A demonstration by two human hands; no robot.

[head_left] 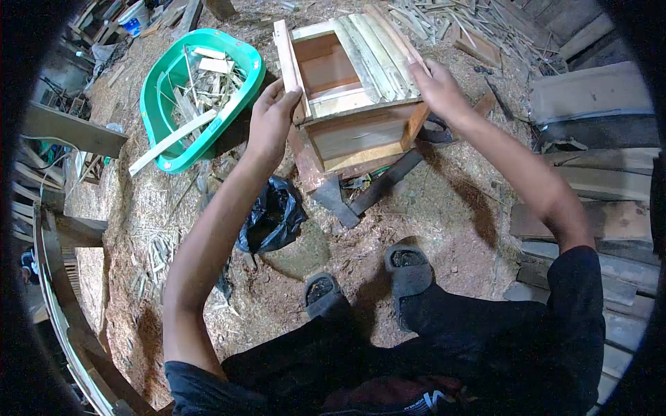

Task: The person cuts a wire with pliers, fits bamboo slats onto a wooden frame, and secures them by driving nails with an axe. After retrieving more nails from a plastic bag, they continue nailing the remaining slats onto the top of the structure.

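A pale wooden frame [338,105] lies on a low wooden stand [303,156] in front of me. Several thin wooden slats [371,59] sit side by side across its right part, while its left part is an open gap. My left hand [272,114] is closed around the left rail of the frame, thumb on top. On the opposite side, my right hand [437,89] grips the outermost slat at the frame's right edge, with some fingers hidden beneath. Under the stand's front edge, a hammer-like tool or piece of metal [338,201] rests on the ground.
A green plastic tub [149,114] full of wood scraps stands at left, a long strip [173,142] poking over its rim. A black plastic bag [274,215] lies nearer my feet. Stacked boards [590,163] line the right; offcuts [433,21] lie at the back.
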